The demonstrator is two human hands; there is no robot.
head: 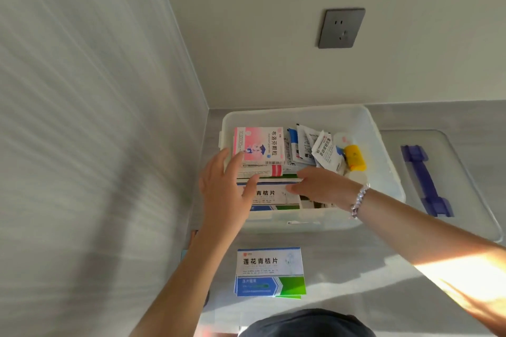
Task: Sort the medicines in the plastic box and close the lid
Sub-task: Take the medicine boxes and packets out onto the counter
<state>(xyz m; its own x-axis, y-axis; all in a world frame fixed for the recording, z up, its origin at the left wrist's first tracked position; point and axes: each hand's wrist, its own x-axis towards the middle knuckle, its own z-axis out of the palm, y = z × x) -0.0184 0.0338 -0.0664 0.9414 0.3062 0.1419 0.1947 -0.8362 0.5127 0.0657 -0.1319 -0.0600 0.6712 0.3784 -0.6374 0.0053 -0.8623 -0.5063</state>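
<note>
The plastic box (383, 145) sits open on the counter (356, 268) in the wall corner, its lid (465, 186) beside it. Both hands, left hand (224, 191) and right hand (320, 186), lie with fingers straight on a blue-and-white medicine carton (269, 194) inside. A matching carton (269, 271) lies in front.

Both hands reach into the open plastic box (383, 156) at the counter's (356, 268) back left corner. The left hand (224, 194) and right hand (320, 186) lie flat-fingered on a blue-white carton (269, 194). Its lid (465, 172) lies just right; another carton (269, 272) sits near the front edge.
</note>
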